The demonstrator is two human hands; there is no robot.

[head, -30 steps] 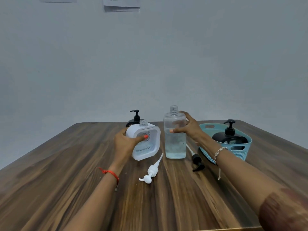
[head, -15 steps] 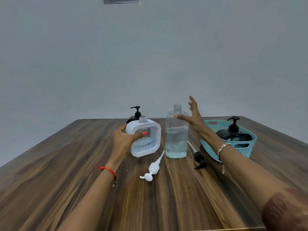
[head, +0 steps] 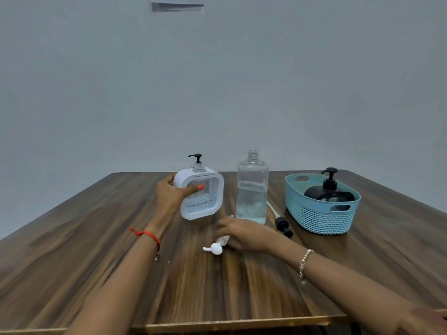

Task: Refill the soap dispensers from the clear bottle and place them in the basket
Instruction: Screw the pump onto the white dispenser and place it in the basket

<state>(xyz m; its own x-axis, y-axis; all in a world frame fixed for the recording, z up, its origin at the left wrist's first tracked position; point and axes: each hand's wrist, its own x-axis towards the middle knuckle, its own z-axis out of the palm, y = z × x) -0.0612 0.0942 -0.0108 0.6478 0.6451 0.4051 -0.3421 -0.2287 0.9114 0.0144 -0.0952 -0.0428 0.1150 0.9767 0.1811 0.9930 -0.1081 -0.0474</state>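
Capping step: left hand fingers clasp the tilted white dispenser; right hand fingers over the white pump beneath them, grip unclear through blur; next, seat pump in neck.

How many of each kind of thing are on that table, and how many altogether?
Basket: 1
Clear bottle: 1
Soap dispensers: 3 (white dispenser, black dispenser behind it with only its pump showing, black dispenser in the basket)
Loose pumps: 2 (white pump, black pump)
Total: 7
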